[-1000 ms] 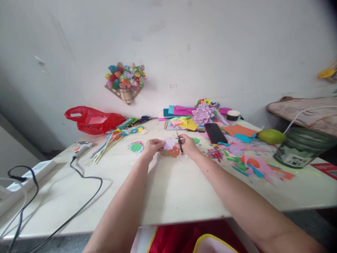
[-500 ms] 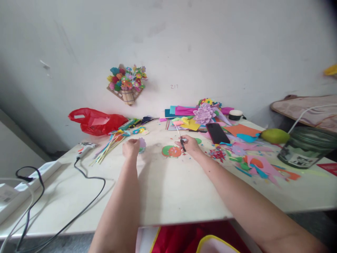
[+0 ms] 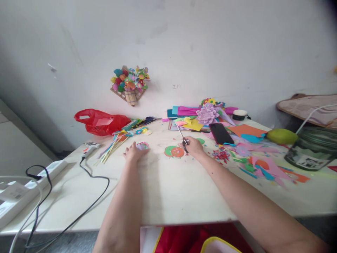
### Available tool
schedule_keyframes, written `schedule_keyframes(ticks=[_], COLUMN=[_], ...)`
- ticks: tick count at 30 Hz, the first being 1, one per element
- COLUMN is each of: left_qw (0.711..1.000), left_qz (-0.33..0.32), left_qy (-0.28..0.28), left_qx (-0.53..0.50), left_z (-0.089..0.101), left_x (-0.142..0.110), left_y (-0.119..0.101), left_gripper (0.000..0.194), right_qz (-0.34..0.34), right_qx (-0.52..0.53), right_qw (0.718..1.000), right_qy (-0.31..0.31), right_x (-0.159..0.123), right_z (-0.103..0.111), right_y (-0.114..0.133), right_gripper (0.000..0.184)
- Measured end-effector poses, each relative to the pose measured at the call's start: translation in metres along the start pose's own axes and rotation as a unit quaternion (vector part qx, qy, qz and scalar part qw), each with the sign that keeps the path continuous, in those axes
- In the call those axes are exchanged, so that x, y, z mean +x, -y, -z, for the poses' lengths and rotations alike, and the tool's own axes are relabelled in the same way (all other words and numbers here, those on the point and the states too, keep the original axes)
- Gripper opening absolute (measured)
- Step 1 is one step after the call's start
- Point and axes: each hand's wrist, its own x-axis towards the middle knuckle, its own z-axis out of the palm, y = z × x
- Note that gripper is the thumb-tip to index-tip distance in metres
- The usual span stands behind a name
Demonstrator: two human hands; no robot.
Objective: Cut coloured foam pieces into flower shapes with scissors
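My left hand [image 3: 134, 153] rests over a small pile of scalloped paper discs [image 3: 142, 145], its fingers apart. A lilac disc shows on the pile beside the thumb, partly hidden by the hand. My right hand [image 3: 194, 146] is closed round a pair of scissors [image 3: 182, 134], whose blades point away toward the wall. Between both hands lie a green disc [image 3: 168, 151] and an orange disc [image 3: 177, 151], overlapping, with tiny scraps on them. Another green disc [image 3: 200, 141] is partly hidden behind the right hand.
To the left are a glue gun [image 3: 91, 150] with its cord, coloured stems [image 3: 113, 149] and a red plastic bag [image 3: 105, 123]. On the right, a phone [image 3: 220, 134], paper offcuts [image 3: 265, 165] and a glass jar [image 3: 310, 149] crowd the table. A purple flower [image 3: 207, 113] stands at the back.
My left hand carried the lilac scalloped disc leftward from near the scissors, laid it on the pile and spread its fingers. The right hand keeps the scissors. The view has shifted slightly left.
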Motion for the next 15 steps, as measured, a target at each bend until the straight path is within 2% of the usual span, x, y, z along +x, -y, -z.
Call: schedule_keyframes(ticks=[1, 3, 5, 12, 15], left_qw=[0.995, 0.986, 0.98, 0.983, 0.985], left_qz=[0.041, 0.035, 0.025, -0.005, -0.02], left_qy=[-0.036, -0.04, -0.032, -0.058, -0.062], left_qx=[0.079, 0.158, 0.194, 0.172, 0.159], left_z=[-0.0018, -0.0044, -0.0056, -0.0085, -0.0109], left_x=[-0.001, -0.0016, -0.0004, 0.0049, 0.0052], left_y=[-0.0006, -0.0014, -0.0011, 0.0034, 0.0032], left_gripper=[0.072, 0.077, 0.076, 0.071, 0.066], right_qz=[-0.001, -0.004, -0.006, -0.01, 0.011], right_qx=[-0.001, -0.002, -0.002, -0.029, -0.045], right_qw=[1.0, 1.0, 1.0, 1.0, 0.999], right_qy=[0.001, 0.005, 0.009, 0.008, 0.003], right_x=[-0.0003, -0.0013, -0.0024, -0.0035, -0.0039], right_z=[0.0003, 0.0013, 0.0025, 0.0038, 0.0027], right_y=[0.0001, 0.0012, 0.0029, 0.0041, 0.0025], right_gripper=[0.035, 0.033, 0.031, 0.03, 0.031])
